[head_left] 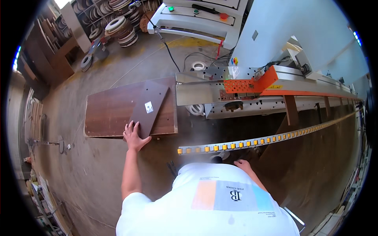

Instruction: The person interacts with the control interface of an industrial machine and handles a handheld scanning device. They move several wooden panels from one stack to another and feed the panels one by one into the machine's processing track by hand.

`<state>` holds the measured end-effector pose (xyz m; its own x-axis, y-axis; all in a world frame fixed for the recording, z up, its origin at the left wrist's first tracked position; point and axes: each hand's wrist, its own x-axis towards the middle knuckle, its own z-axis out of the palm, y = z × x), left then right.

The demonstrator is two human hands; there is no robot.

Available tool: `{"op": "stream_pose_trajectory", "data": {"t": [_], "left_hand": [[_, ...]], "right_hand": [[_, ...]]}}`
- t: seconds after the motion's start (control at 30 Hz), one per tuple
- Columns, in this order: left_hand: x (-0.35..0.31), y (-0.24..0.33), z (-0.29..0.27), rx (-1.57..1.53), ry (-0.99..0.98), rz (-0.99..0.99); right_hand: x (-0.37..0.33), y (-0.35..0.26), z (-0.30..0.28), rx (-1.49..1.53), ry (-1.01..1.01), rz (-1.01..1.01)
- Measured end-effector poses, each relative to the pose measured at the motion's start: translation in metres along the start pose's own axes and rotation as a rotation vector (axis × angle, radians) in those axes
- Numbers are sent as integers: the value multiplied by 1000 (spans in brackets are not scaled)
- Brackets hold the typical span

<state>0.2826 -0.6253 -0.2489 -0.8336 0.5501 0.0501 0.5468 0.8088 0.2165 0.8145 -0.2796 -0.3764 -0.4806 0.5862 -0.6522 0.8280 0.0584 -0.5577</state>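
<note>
A brown, angled-cut panel (pixel 151 94) with a white label lies aslant on a larger stack of brown boards (pixel 108 106). Spread over the near end of that panel is my left hand (pixel 136 137), fingers apart on its face and thumb out past the right edge. My right hand (pixel 243 164) hangs low by my body, just on the near side of a rail with yellow rollers (pixel 232 146). Its fingers look loosely extended with nothing visible in them; part of it is hidden behind my shirt.
Right of the boards runs a long machine with a metal infeed plate (pixel 197 89) and an orange perforated guard (pixel 240 85). A white control console (pixel 195 19) stands at the back. Behind on the left are rolls of edge banding (pixel 122 31). A black cable (pixel 169 53) hangs near the boards.
</note>
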Motion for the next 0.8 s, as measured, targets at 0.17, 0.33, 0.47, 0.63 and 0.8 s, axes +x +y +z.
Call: {"op": "stream_pose_trajectory", "data": {"t": [0.17, 0.33, 0.47, 0.63, 0.8], "left_hand": [[-15, -9, -15, -3, -87, 214], [17, 32, -10, -41, -180, 486], [62, 94, 4, -45, -221, 703], [104, 169, 54, -74, -119, 869], [119, 229, 82, -80, 102, 873]], "right_hand": [[-15, 9, 9, 95, -63, 110], [-31, 19, 13, 132, -61, 196], [-36, 11, 14, 225, -28, 236], [-36, 2, 10, 281, 34, 177], [-48, 19, 14, 325, 46, 225]]}}
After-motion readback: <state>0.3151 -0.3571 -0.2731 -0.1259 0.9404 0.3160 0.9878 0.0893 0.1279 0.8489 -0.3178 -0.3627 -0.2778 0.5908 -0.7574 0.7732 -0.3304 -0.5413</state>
